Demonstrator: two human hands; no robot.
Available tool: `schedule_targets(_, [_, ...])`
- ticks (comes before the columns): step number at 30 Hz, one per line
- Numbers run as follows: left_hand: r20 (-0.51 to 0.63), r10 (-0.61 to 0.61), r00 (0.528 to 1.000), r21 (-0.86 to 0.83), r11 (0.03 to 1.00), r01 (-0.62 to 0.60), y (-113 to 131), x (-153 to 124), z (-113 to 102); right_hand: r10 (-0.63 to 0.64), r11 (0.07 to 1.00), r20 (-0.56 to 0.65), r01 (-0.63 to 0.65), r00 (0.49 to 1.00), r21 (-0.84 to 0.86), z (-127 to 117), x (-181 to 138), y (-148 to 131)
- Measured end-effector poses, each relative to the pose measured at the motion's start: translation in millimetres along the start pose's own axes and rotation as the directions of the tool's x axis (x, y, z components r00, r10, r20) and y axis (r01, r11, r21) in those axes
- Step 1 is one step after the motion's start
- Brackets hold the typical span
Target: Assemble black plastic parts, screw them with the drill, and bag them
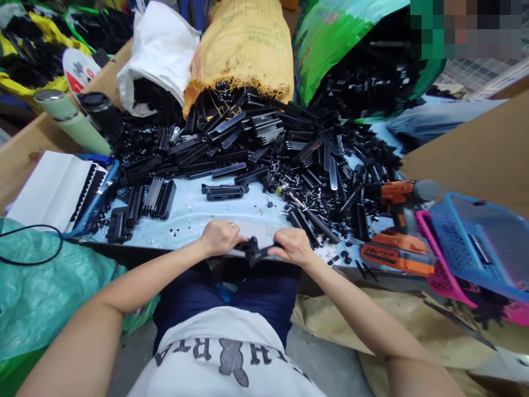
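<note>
The left hand (220, 237) and right hand (292, 245) have their fingers curled in, clamped on opposite ends of a black part (253, 252), probably to steady it. The part, somewhat blurred, is at the near edge of the desk (185, 208), before the lap, seemingly for easy sight. Beyond it lies a black piece (225, 192), then the pile (243, 138), heaped at the mouth of a yellow sack (248, 44), perhaps tipped to keep supplies reachable. A drill (399, 237) stands on its battery to the right, likely for quick grabbing.

Blurred black part (253, 252), seemingly branched, held aslant
</note>
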State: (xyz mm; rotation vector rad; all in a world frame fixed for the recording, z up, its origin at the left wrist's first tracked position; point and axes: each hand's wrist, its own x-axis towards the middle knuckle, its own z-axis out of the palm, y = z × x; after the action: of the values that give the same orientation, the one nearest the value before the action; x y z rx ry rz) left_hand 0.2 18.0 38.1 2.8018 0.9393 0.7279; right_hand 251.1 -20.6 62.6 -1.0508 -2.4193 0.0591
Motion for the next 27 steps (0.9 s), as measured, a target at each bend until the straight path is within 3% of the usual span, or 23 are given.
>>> schedule_targets(2, [-0.121, 0.064, 0.991, -0.260, 0.961, -0.094, 15, -11, -16, -0.091, 0.930, -0.021, 0.093, 0.996, 0.357, -15, 6, -23])
schedule_targets(4, [-0.208, 0.081, 0.975, -0.518, 0.836, -0.180, 36, -23, -30, -0.111, 0.722, -0.068, 0.128, 0.991, 0.680, -15, 10, -52])
schedule_targets(6, [-0.249, 0.042, 0.968, -0.645, 0.739, -0.198, 57, -32, -34, 0.016, 0.542, -0.132, 0.103, 0.991, 0.834, 4, 14, -82])
schedule_targets(7, [-0.264, 0.006, 0.965, -0.647, 0.741, -0.181, 65, -35, -33, 0.135, 0.516, -0.162, 0.070, 0.978, 0.854, 18, 16, -95])
schedule_targets(9, [-0.309, -0.059, 0.949, -0.552, 0.824, -0.128, 74, -39, -24, 0.398, 0.581, -0.222, -0.057, 0.890, 0.812, 50, 25, -109])
schedule_targets(11, [-0.378, -0.037, 0.925, -0.348, 0.932, -0.105, 68, -37, -10, 0.510, 0.691, -0.252, -0.218, 0.822, 0.689, 75, 41, -101])
schedule_targets(12, [-0.404, 0.002, 0.915, -0.225, 0.969, -0.102, 58, -35, -2, 0.498, 0.749, -0.246, -0.270, 0.831, 0.605, 82, 53, -87])
schedule_targets(14, [-0.386, 0.075, 0.919, 0.005, 0.997, -0.080, 30, -29, 10, 0.364, 0.865, -0.178, -0.261, 0.914, 0.428, 87, 78, -43])
schedule_targets(17, [-0.121, 0.065, 0.990, 0.218, 0.975, -0.038, -21, -17, 19, 0.229, 0.973, -0.090, -0.226, 0.969, 0.044, 77, 116, 40])
schedule_targets(20, [0.095, 0.050, 0.994, 0.285, 0.955, -0.075, -56, -1, 24, 0.209, 0.953, 0.104, -0.178, 0.972, -0.246, 62, 141, 100])
schedule_targets(23, [0.119, -0.042, 0.992, 0.306, 0.952, 0.004, -68, 22, 33, 0.156, 0.945, 0.193, -0.090, 0.969, -0.314, 49, 155, 115])
schedule_targets(27, [0.038, -0.150, 0.988, 0.304, 0.944, 0.132, -75, 59, 32, 0.197, 0.972, 0.033, -0.191, 0.980, -0.140, 31, 157, 88])
